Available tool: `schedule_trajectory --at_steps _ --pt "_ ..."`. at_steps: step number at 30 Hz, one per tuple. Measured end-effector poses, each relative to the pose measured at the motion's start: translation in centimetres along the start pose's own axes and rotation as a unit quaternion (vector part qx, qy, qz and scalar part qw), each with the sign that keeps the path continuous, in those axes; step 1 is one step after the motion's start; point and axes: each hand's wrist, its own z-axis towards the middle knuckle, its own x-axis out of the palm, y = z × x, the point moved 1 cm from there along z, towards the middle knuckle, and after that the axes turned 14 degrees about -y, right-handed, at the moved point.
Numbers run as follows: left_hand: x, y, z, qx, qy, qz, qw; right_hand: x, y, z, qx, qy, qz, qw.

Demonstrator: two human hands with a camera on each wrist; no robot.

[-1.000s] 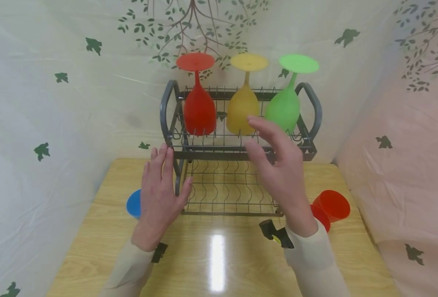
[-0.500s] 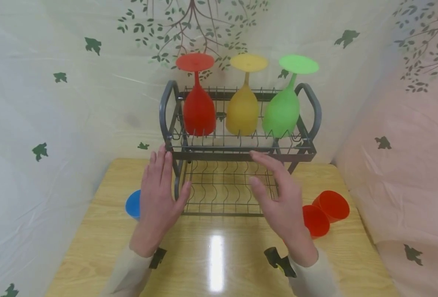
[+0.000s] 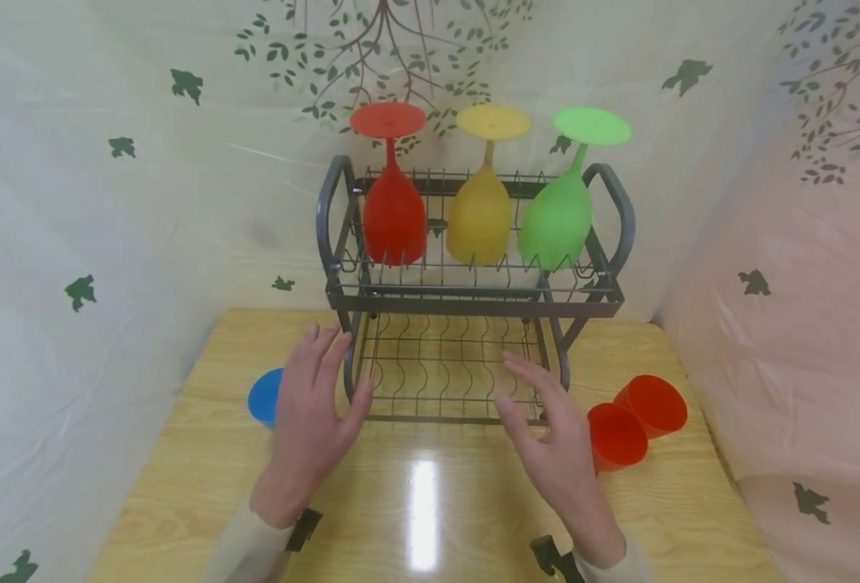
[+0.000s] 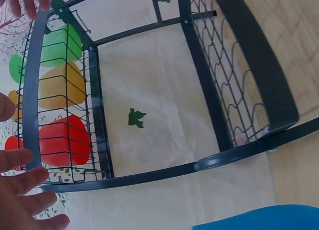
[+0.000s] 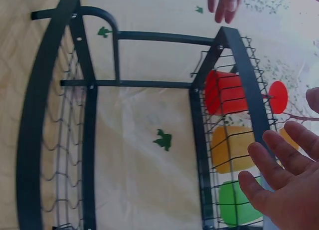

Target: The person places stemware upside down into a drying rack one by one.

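While my left hand and right hand hang loosely spread and empty, the upended glasses on the rack beyond them seem, through haze, light, stiff plastic, best pinched by their stems.

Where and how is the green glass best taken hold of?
Probably by the stem, pinched from the front just below the foot. The green glass is upside down on the upper rack, so the slim stem points up. It leans right, toward the handle, so coming from the front likely beats coming from the right.
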Motion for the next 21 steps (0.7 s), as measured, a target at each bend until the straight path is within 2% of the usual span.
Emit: schedule_trajectory --at_steps 2,13,17,21 --pt "-0.1 0.1 -0.3 0.003 -0.002 -0.005 1.0 0.0 -0.5 -0.7 0.01 0.005 -0.011 0.9999" --pt "-0.6 0.6 -2.0 0.023 -0.022 -0.024 0.9992 0.5 -3.0 -3.7 0.008 0.013 -0.018 0.9997" --pt "-1.0 1.2 -2.7 0.031 -0.014 -0.021 0.9992 0.7 -3.7 -4.7 0.011 0.016 -0.028 0.9994" --pt "-1.3 1.8 -3.3 0.04 0.008 -0.012 0.9991 0.7 -4.1 -5.7 0.018 0.017 -0.038 0.999"
